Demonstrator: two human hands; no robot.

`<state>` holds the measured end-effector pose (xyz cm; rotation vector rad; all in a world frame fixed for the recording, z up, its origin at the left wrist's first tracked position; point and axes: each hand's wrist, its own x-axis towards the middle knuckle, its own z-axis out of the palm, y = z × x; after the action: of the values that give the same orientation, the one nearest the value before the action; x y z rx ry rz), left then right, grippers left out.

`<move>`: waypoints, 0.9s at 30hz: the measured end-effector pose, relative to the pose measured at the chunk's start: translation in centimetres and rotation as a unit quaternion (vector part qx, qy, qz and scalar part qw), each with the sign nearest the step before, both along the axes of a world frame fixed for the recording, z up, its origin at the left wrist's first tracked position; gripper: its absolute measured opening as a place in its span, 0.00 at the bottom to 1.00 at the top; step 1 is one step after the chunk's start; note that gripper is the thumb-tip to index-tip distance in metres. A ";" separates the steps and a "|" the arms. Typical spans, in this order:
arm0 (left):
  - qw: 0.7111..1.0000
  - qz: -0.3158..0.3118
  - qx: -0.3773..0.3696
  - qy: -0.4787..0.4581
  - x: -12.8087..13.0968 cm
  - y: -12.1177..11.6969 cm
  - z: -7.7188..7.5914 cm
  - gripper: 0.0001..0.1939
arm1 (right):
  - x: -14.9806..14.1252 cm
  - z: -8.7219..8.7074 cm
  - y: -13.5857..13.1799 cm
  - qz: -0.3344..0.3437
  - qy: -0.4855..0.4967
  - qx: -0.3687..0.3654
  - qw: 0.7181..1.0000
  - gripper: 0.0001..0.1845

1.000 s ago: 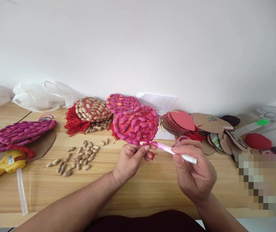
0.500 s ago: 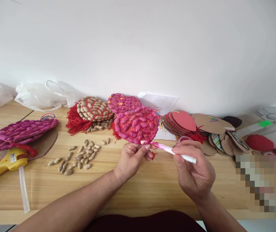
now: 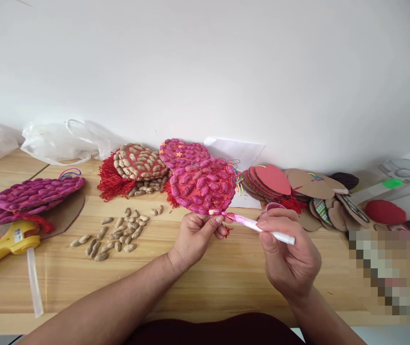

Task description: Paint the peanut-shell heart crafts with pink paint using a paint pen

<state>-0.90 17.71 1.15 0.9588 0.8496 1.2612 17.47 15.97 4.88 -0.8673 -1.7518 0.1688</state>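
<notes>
My left hand pinches the lower edge of a round red disc covered in peanuts coloured magenta. One peanut at its bottom edge is still partly pale. Between the fingers and thumb of my right hand is a white marker pen with a pink-stained front end. Its tip touches or nearly touches the pale peanut, close to my left thumb. A bit of red yarn hangs below the disc by my left fingers.
Loose peanuts lie left of my hands. A yellow glue gun and a magenta peanut piece are at far left. Behind stand a plain-peanut disc and another magenta one. Cardboard discs and red yarn are at right.
The marker tip has shifted slightly left along the disc's bottom edge, and its back end has moved a little right and down. My left hand and the disc stay nearly still.
</notes>
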 end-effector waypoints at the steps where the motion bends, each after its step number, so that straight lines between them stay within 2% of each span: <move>1: 1.000 0.003 0.002 0.004 0.0 0.0 0.0 0.20 | 0.0 0.0 0.0 0.001 -0.004 0.004 1.000 0.12; 7: 1.000 0.012 0.007 0.023 0.1 0.1 -0.2 0.19 | 0.0 -0.1 0.2 -0.028 -0.003 -0.005 1.000 0.09; 10: 0.998 0.027 0.009 0.047 0.2 0.1 -0.5 0.20 | -0.2 0.3 -0.1 -0.017 -0.008 0.007 1.000 0.10; 16: 0.997 0.048 0.018 0.064 0.2 -0.1 -0.7 0.19 | -0.5 0.9 -0.3 0.023 -0.085 0.046 0.995 0.14; 21: 0.996 0.051 0.012 0.067 0.2 0.0 -0.6 0.19 | 0.1 0.7 -0.2 -0.005 -0.084 0.035 0.996 0.15; 27: 0.995 0.049 0.032 0.086 0.2 0.0 -1.1 0.16 | -0.8 1.3 -0.4 0.040 -0.097 0.058 0.993 0.13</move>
<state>-0.65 17.71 0.07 1.1008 1.0043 1.3092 16.66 15.53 6.15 -0.7482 -1.9584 0.0349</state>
